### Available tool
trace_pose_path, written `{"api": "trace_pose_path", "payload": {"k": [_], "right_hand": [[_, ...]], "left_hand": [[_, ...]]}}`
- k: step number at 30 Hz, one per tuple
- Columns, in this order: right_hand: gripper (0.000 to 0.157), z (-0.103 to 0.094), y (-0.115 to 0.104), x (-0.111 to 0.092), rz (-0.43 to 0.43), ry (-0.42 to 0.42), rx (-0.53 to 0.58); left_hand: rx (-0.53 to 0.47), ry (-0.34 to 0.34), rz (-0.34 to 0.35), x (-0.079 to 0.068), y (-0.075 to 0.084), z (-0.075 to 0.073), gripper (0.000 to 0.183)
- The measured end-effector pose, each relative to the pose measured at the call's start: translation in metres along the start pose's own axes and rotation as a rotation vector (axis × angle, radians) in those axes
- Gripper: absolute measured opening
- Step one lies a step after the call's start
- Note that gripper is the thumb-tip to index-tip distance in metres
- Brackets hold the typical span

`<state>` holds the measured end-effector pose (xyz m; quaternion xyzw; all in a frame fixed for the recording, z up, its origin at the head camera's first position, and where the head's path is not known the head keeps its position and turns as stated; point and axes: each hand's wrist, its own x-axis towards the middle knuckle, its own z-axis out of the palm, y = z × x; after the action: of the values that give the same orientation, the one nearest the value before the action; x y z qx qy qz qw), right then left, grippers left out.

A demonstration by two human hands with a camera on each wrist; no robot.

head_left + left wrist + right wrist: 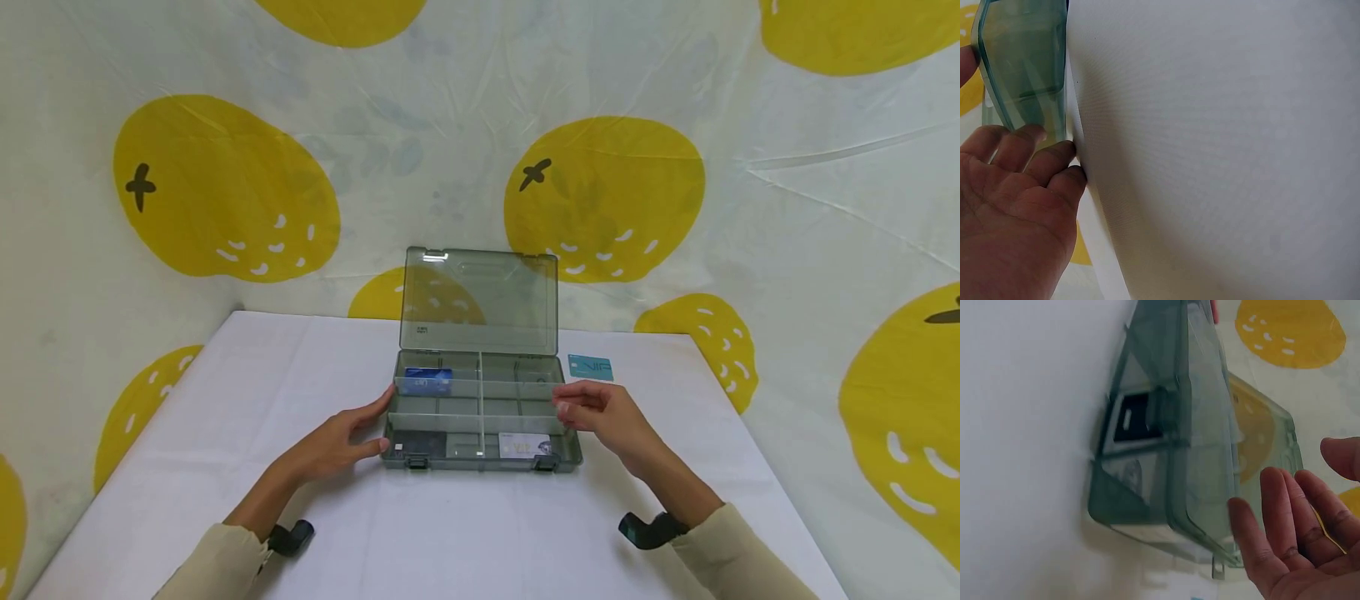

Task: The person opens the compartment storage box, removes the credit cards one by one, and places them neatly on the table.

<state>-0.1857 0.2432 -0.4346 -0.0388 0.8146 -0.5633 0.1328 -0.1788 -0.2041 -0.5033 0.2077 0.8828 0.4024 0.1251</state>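
Observation:
A transparent grey-green divider box (482, 463) stands on the table with its lid (480, 300) raised at the back. My left hand (330, 443) rests against the box's left side, thumb near the front corner; its fingertips touch the wall in the left wrist view. At the right rim hovers my right hand (615, 421), fingers loosely bent and nothing visible in them. A blue card (427, 382) lies in the back left compartment, a dark card (423, 442) in the front left, a pale card (521, 446) in the front right. Outside the box, beyond my right hand, lies a teal card (590, 367).
A white cloth covers the table (480, 533). Behind and beside it hangs a pale curtain (450, 167) with large yellow fruit prints. Two latches (545, 462) sit on the box's front edge. Dark wrist devices (651, 531) are strapped near both sleeves.

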Motion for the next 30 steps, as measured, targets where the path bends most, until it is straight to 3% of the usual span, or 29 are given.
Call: {"api": "trace_pose_path", "payload": {"k": [16,30], "right_hand": [[0.045,0.031,0.002,0.001,-0.021,-0.236,0.008],[0.042,0.044,0.009,0.009,0.025,-0.254,0.108]], "left_hand": [[0.011,0.008,0.011,0.001,-0.001,0.0,0.088],[0.008,0.004,0.008,0.0,-0.001,0.0,0.088]]}}
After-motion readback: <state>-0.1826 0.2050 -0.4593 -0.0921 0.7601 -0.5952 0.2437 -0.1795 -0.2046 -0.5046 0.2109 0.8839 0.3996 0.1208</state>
